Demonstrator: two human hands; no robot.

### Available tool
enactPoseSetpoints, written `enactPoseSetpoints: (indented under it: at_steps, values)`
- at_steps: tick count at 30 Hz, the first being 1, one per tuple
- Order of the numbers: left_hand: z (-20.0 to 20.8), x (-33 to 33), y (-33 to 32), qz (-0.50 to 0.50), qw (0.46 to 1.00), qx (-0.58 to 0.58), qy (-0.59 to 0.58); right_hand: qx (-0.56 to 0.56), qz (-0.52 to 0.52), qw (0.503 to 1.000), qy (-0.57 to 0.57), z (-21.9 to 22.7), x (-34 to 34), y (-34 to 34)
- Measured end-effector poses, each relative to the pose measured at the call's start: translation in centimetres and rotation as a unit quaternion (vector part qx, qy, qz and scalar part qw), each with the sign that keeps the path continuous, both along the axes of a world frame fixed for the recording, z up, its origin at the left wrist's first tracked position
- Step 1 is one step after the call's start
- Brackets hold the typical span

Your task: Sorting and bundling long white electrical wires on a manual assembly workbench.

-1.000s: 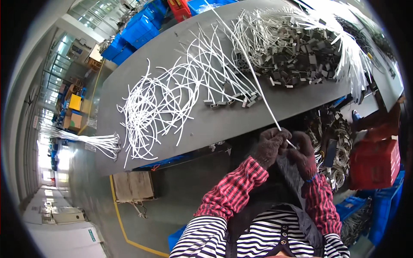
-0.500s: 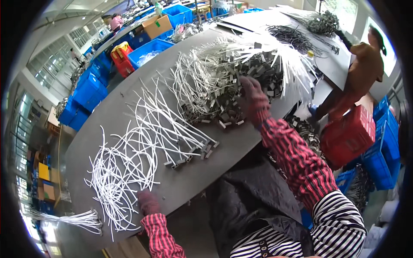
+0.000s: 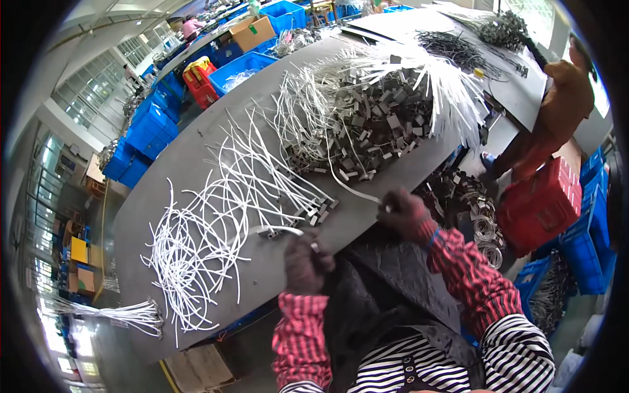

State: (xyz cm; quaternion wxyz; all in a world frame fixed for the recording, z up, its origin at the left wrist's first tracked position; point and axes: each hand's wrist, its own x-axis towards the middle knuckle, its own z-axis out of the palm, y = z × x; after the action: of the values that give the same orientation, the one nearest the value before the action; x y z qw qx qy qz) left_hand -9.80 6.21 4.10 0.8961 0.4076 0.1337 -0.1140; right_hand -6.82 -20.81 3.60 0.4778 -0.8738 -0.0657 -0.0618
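My left hand point(image 3: 306, 263), in a dark glove, is closed on a white cable point(image 3: 286, 230) at the table's near edge; a small light end shows by its fingers. To the right, my right hand point(image 3: 405, 215), gloved too, grips the end of another white cable point(image 3: 354, 190), which curves back toward the big pile. That pile of grey metal-ended pieces point(image 3: 367, 131) with white cables fills the middle of the table. Nearer my left hand lie loose white cables point(image 3: 196, 255) and a row of cables with small grey ends point(image 3: 314, 211). My fingers partly hide both held ends.
The grey table point(image 3: 151, 203) has a curved far edge. A tied white cable bundle point(image 3: 131, 316) lies at its left end. On the right are a red crate point(image 3: 540, 206), blue crates point(image 3: 586, 229) and a person in brown point(image 3: 563, 98). A cardboard box point(image 3: 196, 367) sits below.
My left hand has moved right from the loose cables, now with a cable in it. My right hand has come back from the pile toward me, drawing a white cable.
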Motion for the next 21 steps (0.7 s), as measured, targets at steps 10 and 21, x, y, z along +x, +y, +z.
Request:
enactPoseSetpoints:
  at_steps: [10,21]
  values:
    - [-2.9,4.4,-15.0,0.164,0.981,-0.019,0.105,0.217,-0.042,0.963,0.157,-3.5,-18.1,0.7]
    - [-7.0,6.1,-13.3,0.131,0.989,-0.059,-0.036,0.132,-0.243,0.938,0.208,-14.9,-37.0,-21.1]
